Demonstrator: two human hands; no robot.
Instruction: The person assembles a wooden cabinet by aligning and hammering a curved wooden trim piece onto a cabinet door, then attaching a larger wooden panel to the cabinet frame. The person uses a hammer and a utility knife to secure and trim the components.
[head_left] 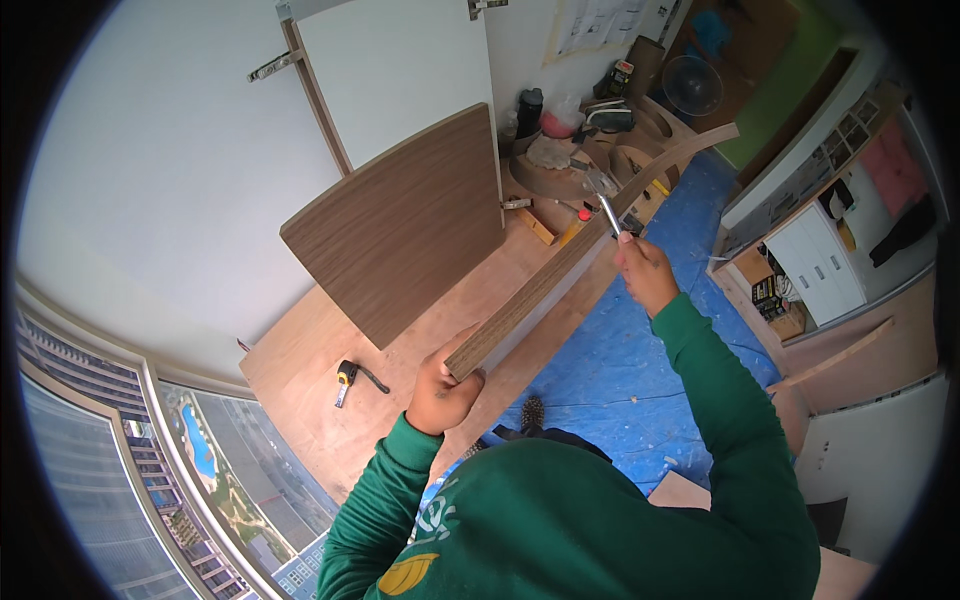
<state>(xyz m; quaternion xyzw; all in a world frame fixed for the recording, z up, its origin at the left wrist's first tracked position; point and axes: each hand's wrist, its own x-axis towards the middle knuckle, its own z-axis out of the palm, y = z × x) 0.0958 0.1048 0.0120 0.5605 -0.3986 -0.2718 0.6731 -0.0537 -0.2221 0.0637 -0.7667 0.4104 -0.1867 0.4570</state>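
Note:
My left hand (443, 392) is closed around the near end of a long, narrow wood-grain board (530, 302), held on edge and slanting up to the right. A curved brown strip (690, 147) continues from its far end. My right hand (647, 272) grips a hammer (611, 214) by its silver shaft, the head above the board's far part. Its exact head shape is hard to make out. Behind the board, a large brown wood-grain panel (400, 225) leans upright on the plywood worktop (310, 340). A tape measure (346, 374) lies left of my left hand.
Curled edging strips (555, 185), a dark bottle (529, 110) and tools clutter the worktop's far end. A white door panel (395, 80) with hinges stands behind. Blue sheeting (580, 400) covers the floor. Another person (708, 35) is near a fan (692, 86); a window (200, 450) is left.

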